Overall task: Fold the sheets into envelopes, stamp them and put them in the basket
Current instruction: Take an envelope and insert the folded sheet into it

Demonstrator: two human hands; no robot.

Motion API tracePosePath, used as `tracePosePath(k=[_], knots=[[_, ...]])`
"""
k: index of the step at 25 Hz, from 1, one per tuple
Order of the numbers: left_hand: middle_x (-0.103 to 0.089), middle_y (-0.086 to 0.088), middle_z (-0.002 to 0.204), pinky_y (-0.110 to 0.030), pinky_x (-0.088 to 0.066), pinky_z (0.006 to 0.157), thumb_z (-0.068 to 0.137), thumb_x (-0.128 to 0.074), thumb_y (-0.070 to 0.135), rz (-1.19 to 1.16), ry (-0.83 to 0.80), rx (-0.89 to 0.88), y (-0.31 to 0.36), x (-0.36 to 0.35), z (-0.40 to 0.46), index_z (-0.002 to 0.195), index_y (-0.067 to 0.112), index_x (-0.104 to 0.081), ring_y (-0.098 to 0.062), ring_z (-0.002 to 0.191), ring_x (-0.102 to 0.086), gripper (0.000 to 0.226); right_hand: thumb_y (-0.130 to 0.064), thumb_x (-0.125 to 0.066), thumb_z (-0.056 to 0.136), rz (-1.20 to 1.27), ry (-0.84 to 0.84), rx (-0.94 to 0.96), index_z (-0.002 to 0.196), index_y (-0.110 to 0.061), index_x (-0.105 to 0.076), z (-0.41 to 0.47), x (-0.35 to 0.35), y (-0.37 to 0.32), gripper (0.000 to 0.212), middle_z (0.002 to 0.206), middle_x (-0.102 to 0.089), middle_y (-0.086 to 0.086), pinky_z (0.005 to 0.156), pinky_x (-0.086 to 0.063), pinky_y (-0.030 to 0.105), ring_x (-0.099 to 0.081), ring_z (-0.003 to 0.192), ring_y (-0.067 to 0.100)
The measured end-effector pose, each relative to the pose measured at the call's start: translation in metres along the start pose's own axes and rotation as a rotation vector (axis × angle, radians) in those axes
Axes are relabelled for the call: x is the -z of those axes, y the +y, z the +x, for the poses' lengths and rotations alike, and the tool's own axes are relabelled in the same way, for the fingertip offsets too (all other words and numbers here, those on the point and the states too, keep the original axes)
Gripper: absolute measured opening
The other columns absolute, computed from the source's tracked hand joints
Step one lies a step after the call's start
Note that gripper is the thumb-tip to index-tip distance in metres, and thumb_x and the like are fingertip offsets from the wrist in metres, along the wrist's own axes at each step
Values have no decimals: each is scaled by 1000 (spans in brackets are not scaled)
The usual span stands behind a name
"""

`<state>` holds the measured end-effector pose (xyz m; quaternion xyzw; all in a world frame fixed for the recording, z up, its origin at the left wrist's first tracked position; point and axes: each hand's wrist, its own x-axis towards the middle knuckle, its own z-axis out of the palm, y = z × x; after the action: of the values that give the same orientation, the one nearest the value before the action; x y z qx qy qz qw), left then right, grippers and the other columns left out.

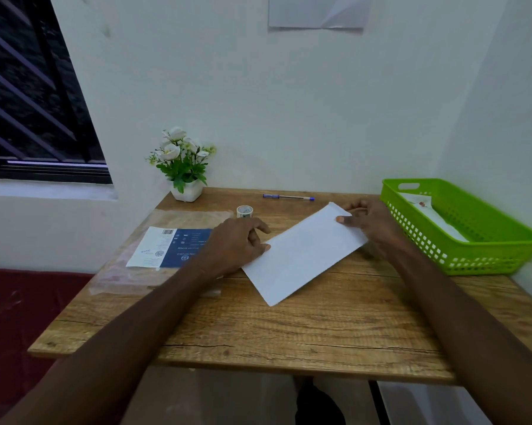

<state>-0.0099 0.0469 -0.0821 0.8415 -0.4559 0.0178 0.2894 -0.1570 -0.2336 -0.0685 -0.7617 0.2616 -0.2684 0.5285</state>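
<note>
Two bare forearms, no sleeves reaching into view. Left hand [237, 243] and right hand [370, 223] both ungloved, without rings, watch or bracelet showing. Short, unpainted thumbnails. Something dark below the table edge, unclear.

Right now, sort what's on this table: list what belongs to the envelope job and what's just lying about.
Part of the job:
- white sheet, held at its ends by the left hand and right hand
- green basket, paper already inside
- tape roll, probably the stamps

Lying about:
- blue pen
- potted flowers
- plastic packet, perhaps the sheets' wrapper
</note>
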Motion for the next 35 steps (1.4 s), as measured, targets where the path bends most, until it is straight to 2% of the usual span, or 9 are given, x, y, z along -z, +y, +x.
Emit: tracePosePath(k=[3,7,11,14,16,21,25,28,35], knots=[[-72,12,72,-35,-59,72,78,-88,32,-99,-74,-19,3,-3,0,113,31,-71,1,71,-66,39,1,-83,75,-9,28,-13,85,-21,-69,-3,-10,9,29,84,-72,2,61,-53,27,-69,71,18],[-71,12,74,-33,-57,71,77,-86,44,-101,-115,-66,4,-6,-1,121,35,-66,0,71,-65,49,12,-72,79,-71,-218,74,87,-21,-77,-7,-19,10,35,86,-77,5,66,-55,27,-71,73,11],[-69,18,101,-28,-56,73,81,-80,50,-34,-134,-84,8,-10,-2,141,42,-48,1,81,-62,68,11,-69,83,-86,-330,178,95,-22,-80,-15,-27,9,37,92,-79,1,72,-54,26,-70,80,10],[-45,10,149,-32,-49,95,88,-69,54,128,-105,-165,9,-17,-1,153,41,-33,-6,121,-51,76,9,-69,84,-99,-379,233,102,-18,-80,-19,-35,8,34,96,-79,4,73,-53,26,-68,82,12],[-28,4,163,-38,-35,111,95,-62,48,188,-129,-217,10,-19,0,159,34,-27,-17,145,-30,74,8,-69,84,-106,-380,256,104,-18,-79,-21,-40,7,34,97,-79,4,75,-54,26,-69,84,11],[-8,-1,172,-47,-21,123,102,-48,36,307,-236,-279,12,-23,2,163,22,-15,-22,155,-12,71,4,-75,81,-194,-352,292,109,-17,-76,-22,-45,6,35,96,-79,-2,84,-56,37,-74,93,15],[-30,-3,166,-42,-25,122,101,-48,30,300,-235,-288,12,-25,3,159,20,-32,-18,152,-25,61,6,-78,78,-246,-320,317,111,-12,-74,-26,-48,2,38,96,-78,1,86,-57,33,-73,93,16],[-46,-2,157,-39,-30,116,101,-48,31,300,-209,-291,11,-25,2,153,21,-42,-17,144,-39,54,-3,-83,76,-356,-322,385,101,-13,-78,-28,-48,-3,27,95,-77,-3,79,-54,24,-70,87,10],[-51,-3,153,-43,-36,114,103,-43,36,411,-213,-268,14,-23,3,153,19,-42,-19,140,-45,53,-14,-87,72,-509,-315,385,79,-24,-82,-32,-45,-10,13,87,-76,-7,72,-55,32,-69,82,11]])
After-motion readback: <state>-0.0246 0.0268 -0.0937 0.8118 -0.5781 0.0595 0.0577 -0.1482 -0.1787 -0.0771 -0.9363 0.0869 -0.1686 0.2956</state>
